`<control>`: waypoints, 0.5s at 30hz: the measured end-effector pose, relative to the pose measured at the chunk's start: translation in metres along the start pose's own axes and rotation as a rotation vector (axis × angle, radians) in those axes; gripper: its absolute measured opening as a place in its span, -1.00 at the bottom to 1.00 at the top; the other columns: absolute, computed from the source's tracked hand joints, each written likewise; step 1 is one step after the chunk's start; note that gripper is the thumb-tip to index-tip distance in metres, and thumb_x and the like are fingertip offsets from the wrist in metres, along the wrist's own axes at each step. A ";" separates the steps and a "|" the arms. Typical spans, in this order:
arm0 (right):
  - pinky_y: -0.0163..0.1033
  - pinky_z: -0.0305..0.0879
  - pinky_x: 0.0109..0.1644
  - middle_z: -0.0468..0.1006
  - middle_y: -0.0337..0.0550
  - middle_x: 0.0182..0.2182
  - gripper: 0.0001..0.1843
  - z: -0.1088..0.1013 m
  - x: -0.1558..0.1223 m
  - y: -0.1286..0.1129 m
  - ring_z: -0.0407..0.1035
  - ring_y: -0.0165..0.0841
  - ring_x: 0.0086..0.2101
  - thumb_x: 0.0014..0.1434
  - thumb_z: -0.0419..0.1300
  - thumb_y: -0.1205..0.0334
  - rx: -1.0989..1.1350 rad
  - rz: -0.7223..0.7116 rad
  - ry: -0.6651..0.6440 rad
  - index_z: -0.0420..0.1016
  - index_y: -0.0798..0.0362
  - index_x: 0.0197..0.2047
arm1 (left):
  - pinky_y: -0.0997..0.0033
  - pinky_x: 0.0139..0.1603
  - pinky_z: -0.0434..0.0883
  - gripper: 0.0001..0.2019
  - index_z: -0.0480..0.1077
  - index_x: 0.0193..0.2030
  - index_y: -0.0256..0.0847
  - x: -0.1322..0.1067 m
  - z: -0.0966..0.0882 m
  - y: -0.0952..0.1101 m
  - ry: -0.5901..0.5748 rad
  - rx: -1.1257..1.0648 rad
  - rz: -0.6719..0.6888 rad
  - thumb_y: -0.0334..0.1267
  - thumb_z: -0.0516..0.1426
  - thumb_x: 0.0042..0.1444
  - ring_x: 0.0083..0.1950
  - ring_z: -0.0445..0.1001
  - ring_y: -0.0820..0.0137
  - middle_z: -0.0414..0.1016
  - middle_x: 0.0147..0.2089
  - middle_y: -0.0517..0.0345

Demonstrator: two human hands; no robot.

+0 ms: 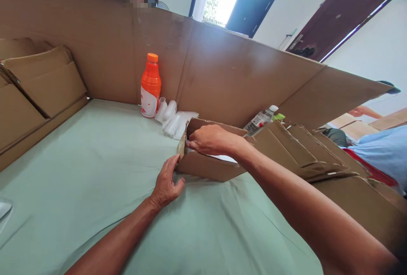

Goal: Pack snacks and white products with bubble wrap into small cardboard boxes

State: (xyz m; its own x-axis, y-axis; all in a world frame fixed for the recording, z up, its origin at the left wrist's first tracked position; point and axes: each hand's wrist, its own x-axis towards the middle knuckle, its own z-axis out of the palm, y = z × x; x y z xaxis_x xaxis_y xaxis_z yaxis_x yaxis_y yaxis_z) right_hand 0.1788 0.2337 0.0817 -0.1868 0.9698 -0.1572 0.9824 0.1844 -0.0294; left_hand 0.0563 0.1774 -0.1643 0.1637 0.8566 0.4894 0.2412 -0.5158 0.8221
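An open cardboard box (pixel 206 166) stands on the green cloth in front of me. My right hand (pixel 208 139) reaches into it with fingers curled and closed near the left wall; what they hold, if anything, is mostly hidden. Some clear plastic shows by those fingertips, and something white lies in the box under the wrist. Against the box's left end rests my left hand (pixel 167 183), open, with its thumb apart from the fingers. Just behind the box lie wrapped clear-white plastic pieces (pixel 176 122).
An orange bottle (pixel 151 86) stands by the tall cardboard partition (pixel 229 71). A clear bottle (pixel 260 120) leans behind the box. Folded cartons (pixel 295 147) crowd the right, and more cartons (pixel 47 84) stand at left. Beyond the partition are other people, one in blue clothing.
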 end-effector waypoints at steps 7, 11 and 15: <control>-0.10 0.39 0.06 0.63 -0.08 -0.09 -0.69 0.064 -0.107 0.099 0.52 -0.23 -0.13 0.29 0.16 0.03 0.515 0.174 1.056 0.58 -0.02 -0.02 | 0.02 0.25 0.40 -0.24 0.12 0.41 -0.14 -0.001 -0.002 0.002 -0.009 0.014 -0.028 -0.38 0.14 0.00 0.29 0.36 0.10 0.34 0.30 -0.13; 0.01 0.45 0.00 0.56 0.09 0.04 -0.41 0.151 -0.125 0.146 0.50 -0.11 -0.05 0.10 0.28 -0.03 0.859 0.371 0.954 0.43 0.05 0.15 | 0.06 0.19 0.45 -0.25 0.13 0.40 -0.15 0.001 -0.004 0.002 -0.006 0.038 -0.031 -0.36 0.14 0.00 0.27 0.39 0.10 0.35 0.29 -0.13; -0.03 0.48 -0.07 0.60 0.10 -0.01 -0.40 0.186 -0.110 0.142 0.52 -0.09 -0.09 0.03 0.29 -0.09 1.059 0.238 0.469 0.43 0.08 0.06 | 0.04 0.18 0.46 -0.24 0.10 0.42 -0.17 0.000 0.001 0.010 0.013 0.068 -0.046 -0.36 0.14 0.02 0.30 0.36 0.07 0.34 0.30 -0.15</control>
State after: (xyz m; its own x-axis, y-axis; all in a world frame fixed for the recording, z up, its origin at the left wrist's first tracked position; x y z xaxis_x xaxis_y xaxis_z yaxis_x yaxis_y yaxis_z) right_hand 0.3388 0.1229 -0.0891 0.2360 0.9664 0.1015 0.4623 -0.0197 -0.8865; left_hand 0.0598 0.1720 -0.1562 0.1389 0.8791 0.4559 0.3130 -0.4757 0.8220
